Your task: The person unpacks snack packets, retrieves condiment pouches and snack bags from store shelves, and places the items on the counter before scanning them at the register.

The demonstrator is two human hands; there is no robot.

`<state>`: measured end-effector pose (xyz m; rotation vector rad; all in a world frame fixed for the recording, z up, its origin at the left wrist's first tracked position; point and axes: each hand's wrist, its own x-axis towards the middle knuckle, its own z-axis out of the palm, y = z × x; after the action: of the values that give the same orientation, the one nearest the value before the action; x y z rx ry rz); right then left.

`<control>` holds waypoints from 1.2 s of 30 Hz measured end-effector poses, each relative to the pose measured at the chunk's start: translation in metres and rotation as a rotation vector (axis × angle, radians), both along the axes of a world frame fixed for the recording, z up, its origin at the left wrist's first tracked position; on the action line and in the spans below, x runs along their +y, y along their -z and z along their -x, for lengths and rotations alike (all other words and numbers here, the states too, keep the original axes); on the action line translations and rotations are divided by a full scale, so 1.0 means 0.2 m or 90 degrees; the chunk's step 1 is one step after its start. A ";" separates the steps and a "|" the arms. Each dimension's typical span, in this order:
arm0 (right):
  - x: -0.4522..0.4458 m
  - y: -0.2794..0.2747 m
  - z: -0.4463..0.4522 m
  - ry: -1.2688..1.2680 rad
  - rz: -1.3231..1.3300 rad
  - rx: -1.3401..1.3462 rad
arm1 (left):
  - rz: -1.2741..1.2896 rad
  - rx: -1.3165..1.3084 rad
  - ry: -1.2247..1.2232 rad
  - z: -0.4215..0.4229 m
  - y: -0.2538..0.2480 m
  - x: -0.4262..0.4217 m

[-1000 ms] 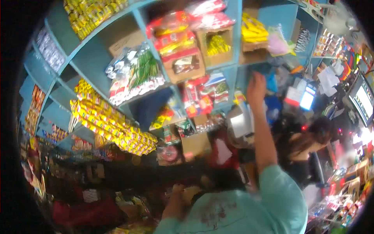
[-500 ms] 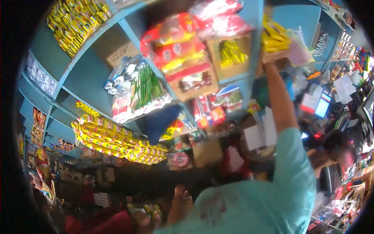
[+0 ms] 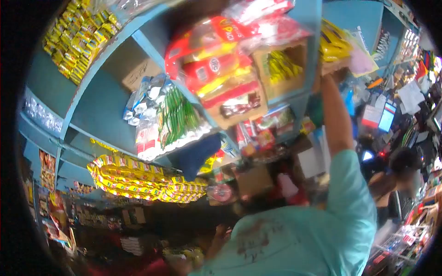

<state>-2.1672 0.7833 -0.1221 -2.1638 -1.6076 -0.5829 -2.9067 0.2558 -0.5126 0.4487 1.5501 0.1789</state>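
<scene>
My right arm, in a teal sleeve, stretches up to the shelf at the upper right. My right hand (image 3: 329, 77) is at the lower edge of a cardboard box (image 3: 335, 66) that has yellow packets (image 3: 334, 42) in it; its fingers are hidden there. A pinkish sheet (image 3: 361, 60) is beside the box. Low in front of my shirt, my left hand (image 3: 223, 231) is dim and blurred, near dark clutter. I cannot make out its fingers or anything in them.
Blue shelves hold red packs (image 3: 216, 64), green sachets (image 3: 177, 110) and an open carton (image 3: 281, 66) with yellow packets. Yellow sachet strips (image 3: 147, 179) hang below. On the right are a lit screen (image 3: 387, 117), a person (image 3: 405, 168) and a wire rack (image 3: 396, 250).
The view has shifted, so the shelves sit slightly farther right. My right hand stays at the box on the shelf. My left hand appears a little lower and farther right.
</scene>
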 end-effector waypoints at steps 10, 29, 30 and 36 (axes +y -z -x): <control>-0.32 0.17 -0.30 -0.075 -0.059 0.008 | -0.321 0.091 0.210 0.23 -0.08 0.54; -1.76 0.51 0.73 -0.280 -0.296 1.177 | -0.216 -0.481 -0.112 -1.40 -1.18 1.06; -1.79 0.57 0.89 -0.278 -0.293 1.357 | -0.202 -0.519 -0.153 -1.49 -1.24 1.08; -1.93 0.87 1.41 -0.377 0.210 0.818 | -0.167 -0.486 -0.156 -1.48 -1.08 1.08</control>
<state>-2.4500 0.3982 -0.2956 -1.4332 -1.3945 1.0915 -2.6109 0.4723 -0.2974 0.3331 0.8233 0.6683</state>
